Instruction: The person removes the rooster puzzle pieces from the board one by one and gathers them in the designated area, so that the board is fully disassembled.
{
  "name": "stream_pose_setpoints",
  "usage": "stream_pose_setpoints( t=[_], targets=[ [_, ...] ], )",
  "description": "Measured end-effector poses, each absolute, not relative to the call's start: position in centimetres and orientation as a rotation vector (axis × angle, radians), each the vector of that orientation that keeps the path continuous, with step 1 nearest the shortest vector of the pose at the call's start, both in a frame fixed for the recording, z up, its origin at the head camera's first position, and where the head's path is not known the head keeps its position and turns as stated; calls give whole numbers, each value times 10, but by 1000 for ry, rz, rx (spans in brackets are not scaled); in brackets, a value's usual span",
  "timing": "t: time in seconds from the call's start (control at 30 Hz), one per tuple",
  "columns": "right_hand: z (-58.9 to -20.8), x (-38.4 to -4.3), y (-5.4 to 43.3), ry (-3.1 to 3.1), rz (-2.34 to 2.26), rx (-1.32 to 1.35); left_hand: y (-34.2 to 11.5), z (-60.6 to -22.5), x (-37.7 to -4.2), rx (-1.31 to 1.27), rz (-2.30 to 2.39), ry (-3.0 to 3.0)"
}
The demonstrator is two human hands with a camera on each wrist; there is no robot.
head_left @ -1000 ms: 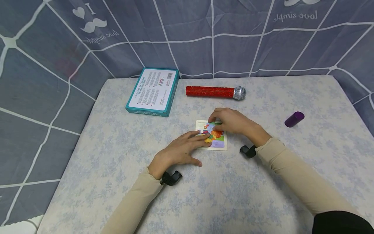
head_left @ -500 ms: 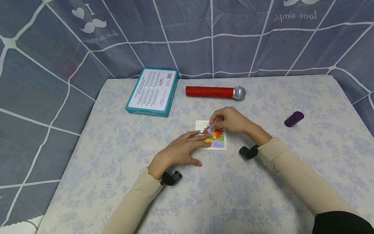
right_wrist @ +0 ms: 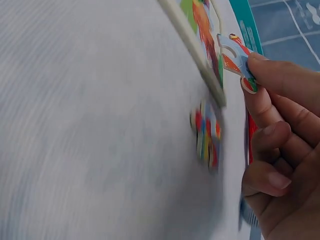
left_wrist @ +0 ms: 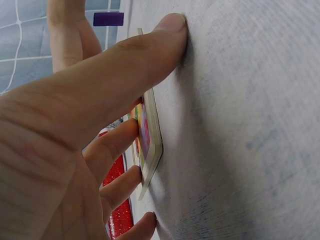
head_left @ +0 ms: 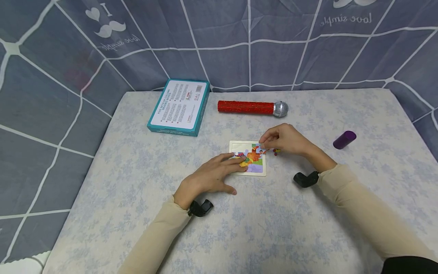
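A small jigsaw puzzle in a cream frame lies on the table, with bare backing showing at its upper left. My left hand rests across the puzzle's left side, fingers spread; in the left wrist view the thumb stays off the frame. My right hand is over the frame's upper right corner. Between thumb and forefinger it pinches a blue, red and green puzzle piece, clear in the right wrist view. Beside the frame, partly under that hand, lies a colourful loose puzzle piece or small stack, blurred.
Behind the puzzle lies a red microphone with a silver head. A teal box with a white label sits at the back left. To the right lies a purple cylinder. A grey-blue curtain borders the table's far edge.
My right hand has moved right from the puzzle's top, taking a puzzle piece with it and baring the backing there. Loose colourful pieces now show beside the frame. The left hand has stayed still.
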State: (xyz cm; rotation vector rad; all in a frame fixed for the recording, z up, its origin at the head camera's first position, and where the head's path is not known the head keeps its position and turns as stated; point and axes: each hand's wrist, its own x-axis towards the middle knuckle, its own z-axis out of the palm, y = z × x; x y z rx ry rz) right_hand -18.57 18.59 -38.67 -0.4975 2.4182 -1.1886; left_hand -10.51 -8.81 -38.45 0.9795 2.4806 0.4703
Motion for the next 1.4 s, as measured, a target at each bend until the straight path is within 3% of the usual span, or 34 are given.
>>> stream_pose_setpoints(
  t=[0.6, 1.4],
  targets=[
    [-386, -169, 257, 2495, -1104, -247, -90, -384, -103, 969, 491, 2487],
    [-386, -167, 251, 2774, -955, -299, -89, -385, -103, 981, 504, 2489]
  ],
)
